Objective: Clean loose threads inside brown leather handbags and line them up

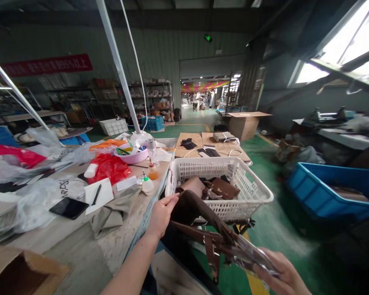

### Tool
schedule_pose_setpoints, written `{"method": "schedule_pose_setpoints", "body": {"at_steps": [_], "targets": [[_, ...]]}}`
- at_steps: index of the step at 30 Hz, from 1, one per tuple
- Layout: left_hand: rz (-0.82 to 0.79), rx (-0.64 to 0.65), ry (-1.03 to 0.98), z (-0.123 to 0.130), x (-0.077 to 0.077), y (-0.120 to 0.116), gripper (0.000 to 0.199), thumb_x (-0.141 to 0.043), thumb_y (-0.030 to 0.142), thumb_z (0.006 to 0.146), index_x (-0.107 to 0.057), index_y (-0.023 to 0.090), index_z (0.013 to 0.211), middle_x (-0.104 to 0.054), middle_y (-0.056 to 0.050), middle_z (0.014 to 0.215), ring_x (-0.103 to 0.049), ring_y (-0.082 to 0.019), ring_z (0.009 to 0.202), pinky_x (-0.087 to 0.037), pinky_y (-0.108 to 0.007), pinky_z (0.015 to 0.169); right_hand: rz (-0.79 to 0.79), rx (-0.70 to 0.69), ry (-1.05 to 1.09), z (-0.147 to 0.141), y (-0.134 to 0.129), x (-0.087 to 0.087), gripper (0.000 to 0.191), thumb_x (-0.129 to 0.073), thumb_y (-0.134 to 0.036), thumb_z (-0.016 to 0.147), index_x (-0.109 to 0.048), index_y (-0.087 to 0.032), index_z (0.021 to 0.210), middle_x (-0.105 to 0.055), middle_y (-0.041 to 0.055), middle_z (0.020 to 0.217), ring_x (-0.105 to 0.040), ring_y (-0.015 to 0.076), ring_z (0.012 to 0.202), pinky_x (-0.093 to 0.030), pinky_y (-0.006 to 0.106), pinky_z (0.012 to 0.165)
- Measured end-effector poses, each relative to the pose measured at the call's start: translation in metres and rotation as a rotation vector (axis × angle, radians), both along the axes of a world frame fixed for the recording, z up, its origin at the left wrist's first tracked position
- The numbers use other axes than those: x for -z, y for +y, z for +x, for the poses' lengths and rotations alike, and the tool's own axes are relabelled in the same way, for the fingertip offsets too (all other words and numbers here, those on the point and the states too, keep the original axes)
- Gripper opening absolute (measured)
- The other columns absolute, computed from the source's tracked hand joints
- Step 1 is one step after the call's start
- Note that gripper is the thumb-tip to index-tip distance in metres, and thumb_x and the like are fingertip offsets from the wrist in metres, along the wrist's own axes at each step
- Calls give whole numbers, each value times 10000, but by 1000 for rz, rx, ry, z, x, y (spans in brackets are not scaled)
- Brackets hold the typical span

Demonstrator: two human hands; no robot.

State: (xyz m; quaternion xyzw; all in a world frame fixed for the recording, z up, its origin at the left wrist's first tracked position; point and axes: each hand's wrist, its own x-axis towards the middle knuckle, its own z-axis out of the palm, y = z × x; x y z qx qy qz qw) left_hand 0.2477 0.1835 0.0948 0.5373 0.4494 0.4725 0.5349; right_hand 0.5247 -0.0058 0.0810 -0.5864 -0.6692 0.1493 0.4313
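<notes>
In the head view I hold a dark brown leather bag (213,241) low in front of me, tilted, with its straps and metal buckles hanging down. My left hand (163,215) pinches the bag's upper edge between thumb and fingers. On the other side my right hand (278,270), blurred, is closed round the bag's end, where something shiny like see-through plastic shows. Just beyond the bag stands a white plastic basket (249,194). Inside it lie brown leather pieces (224,188) that look like bags, partly covered by the basket's wall.
On the worktable (76,241) to my left are a black phone (69,208), a pen (96,194) on paper, grey fabric (115,213), small bottles (147,184) and a pink bowl (135,157). A blue bin (332,196) stands at right. Cardboard (189,151) lies behind the basket.
</notes>
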Motion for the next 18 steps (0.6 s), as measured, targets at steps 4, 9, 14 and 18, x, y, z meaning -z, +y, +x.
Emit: {"method": "schedule_pose_setpoints", "body": {"at_steps": [4, 9, 14, 18], "targets": [[25, -18, 41, 5, 8, 5, 381, -620, 404, 765, -678, 160, 1051, -690, -69, 1050, -618, -226, 1018, -432, -364, 974, -19, 0, -14, -2, -2, -2, 264, -584, -433, 810, -706, -219, 904, -640, 22, 658, -561, 162, 554, -458, 228, 533], [221, 58, 256, 21, 3, 7, 397, -681, 252, 712, -649, 201, 1104, -690, -41, 1053, -635, -187, 976, -466, -320, 938, -11, -58, -41, 10, -3, 2, 237, -576, -375, 827, -687, -197, 935, -658, 40, 706, -582, 168, 580, -468, 224, 543], [507, 44, 563, 28, -2, 12, 284, -649, 210, 752, -685, 225, 1033, -706, -31, 981, -648, -161, 873, -495, -281, 847, -37, -124, -53, 14, -4, 1, 227, -580, -338, 827, -687, -181, 952, -657, 44, 690, -581, 161, 575, -477, 208, 541], [591, 231, 631, 26, -2, 19, 165, -599, 188, 796, -717, 226, 905, -716, -10, 883, -647, -139, 821, -487, -249, 796, -31, -83, 24, 11, -6, 0, 285, -587, -403, 818, -708, -156, 893, -633, 47, 628, -557, 152, 536, -471, 202, 515]]}}
